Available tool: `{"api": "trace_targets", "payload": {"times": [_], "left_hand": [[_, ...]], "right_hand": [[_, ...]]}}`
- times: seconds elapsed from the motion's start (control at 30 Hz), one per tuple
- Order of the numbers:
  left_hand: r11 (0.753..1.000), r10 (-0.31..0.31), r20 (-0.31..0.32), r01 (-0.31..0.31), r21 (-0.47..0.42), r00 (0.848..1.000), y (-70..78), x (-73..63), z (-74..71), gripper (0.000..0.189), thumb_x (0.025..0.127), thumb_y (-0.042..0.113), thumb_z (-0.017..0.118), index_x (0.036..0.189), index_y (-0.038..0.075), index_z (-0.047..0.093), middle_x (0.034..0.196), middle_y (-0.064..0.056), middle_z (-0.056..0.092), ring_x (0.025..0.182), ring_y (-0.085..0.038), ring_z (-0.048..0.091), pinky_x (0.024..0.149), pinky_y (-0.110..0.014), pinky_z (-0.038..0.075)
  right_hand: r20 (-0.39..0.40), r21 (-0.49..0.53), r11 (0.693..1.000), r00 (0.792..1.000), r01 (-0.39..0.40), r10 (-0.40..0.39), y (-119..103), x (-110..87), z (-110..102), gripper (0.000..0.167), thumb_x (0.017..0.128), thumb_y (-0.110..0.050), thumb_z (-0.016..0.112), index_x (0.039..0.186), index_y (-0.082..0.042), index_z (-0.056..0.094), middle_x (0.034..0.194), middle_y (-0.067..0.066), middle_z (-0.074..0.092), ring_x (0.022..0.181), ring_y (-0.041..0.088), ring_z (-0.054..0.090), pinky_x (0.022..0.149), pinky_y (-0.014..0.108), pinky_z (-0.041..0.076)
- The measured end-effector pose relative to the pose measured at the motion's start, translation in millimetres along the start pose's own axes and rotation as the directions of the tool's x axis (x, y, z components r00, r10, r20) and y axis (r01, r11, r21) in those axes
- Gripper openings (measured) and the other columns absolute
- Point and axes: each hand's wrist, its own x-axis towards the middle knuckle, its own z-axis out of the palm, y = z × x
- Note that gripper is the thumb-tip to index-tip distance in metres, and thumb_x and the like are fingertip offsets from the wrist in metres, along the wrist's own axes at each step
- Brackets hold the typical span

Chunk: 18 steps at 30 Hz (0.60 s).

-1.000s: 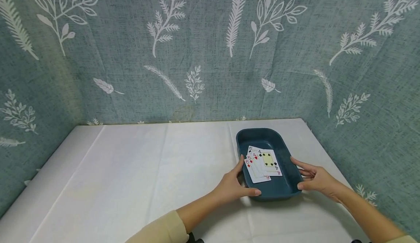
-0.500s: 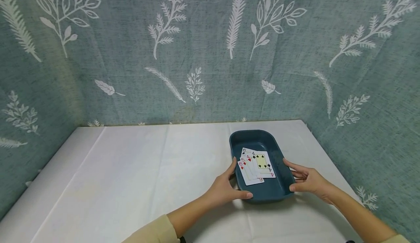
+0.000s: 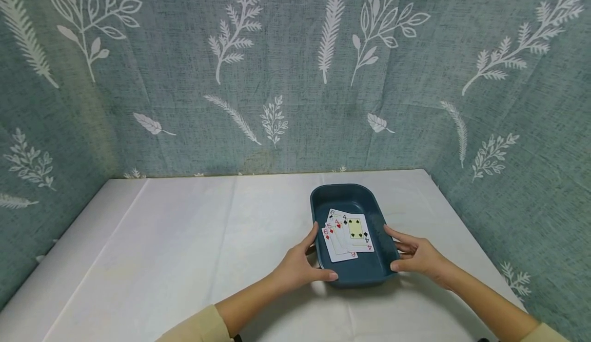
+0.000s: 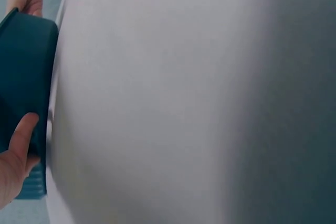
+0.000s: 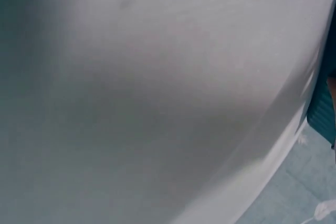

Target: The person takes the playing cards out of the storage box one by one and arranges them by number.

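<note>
A dark teal plastic tray (image 3: 365, 274) is held between my two hands, right of the table's middle. Several playing cards (image 3: 359, 232) lie fanned and overlapping face up inside it; the four of spades is on top, with a six of diamonds at the left. My left hand (image 3: 295, 265) grips the tray's left side, its thumb at the near left corner. Opposite, my right hand (image 3: 422, 260) grips the right side near the front corner, fingers partly hidden. In the left wrist view, the left hand (image 4: 16, 163) presses its thumb against the tray wall (image 4: 31, 61).
A white cloth (image 3: 152, 260) covers the table. Behind it and along both sides hangs a grey-green curtain (image 3: 295, 75) with white leaf prints. The table's right edge runs close by the right forearm (image 3: 489, 298).
Both hands have moved left together, and the tray has shifted left between them. The cards have travelled along inside it, keeping their arrangement.
</note>
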Motion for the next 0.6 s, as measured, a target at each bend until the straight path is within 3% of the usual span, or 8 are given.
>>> {"api": "trace_targets", "payload": {"times": [0.1,0.33,0.6], "left_hand": [[1.0,0.004,-0.001,-0.004,0.003,1.0,-1.8,-3.3,-5.1,0.112,0.068,0.029,0.086,0.153,0.013,0.014,0.152,-0.013,0.03,0.13,-0.032,0.044,0.104,-0.049,0.038],[1.0,0.001,0.002,-0.001,-0.004,1.0,-6.7,-11.7,-19.3,0.113,0.068,0.027,0.086,0.153,0.013,0.012,0.153,-0.014,0.027,0.131,-0.033,0.043,0.102,-0.048,0.04],[0.999,-0.013,-0.012,0.012,-0.048,1.0,-12.3,-20.2,-27.4,0.114,0.067,0.023,0.087,0.153,0.01,0.012,0.154,-0.016,0.026,0.131,-0.037,0.041,0.102,-0.048,0.039]], "right_hand": [[-0.004,-0.006,1.0,1.0,-0.008,0.008,-1.3,2.6,4.9,0.085,0.084,-0.012,0.072,0.148,0.0,0.019,0.139,0.036,0.032,0.12,0.039,0.051,0.082,0.028,0.053],[0.017,0.04,0.999,1.0,0.016,-0.017,-2.1,11.8,19.5,0.085,0.083,-0.009,0.073,0.148,0.001,0.019,0.137,0.037,0.035,0.115,0.034,0.057,0.08,0.029,0.054],[0.032,0.03,1.0,0.999,0.009,-0.01,-6.1,16.3,30.4,0.087,0.082,-0.01,0.074,0.149,-0.002,0.02,0.138,0.036,0.036,0.116,0.04,0.054,0.081,0.029,0.054]]}}
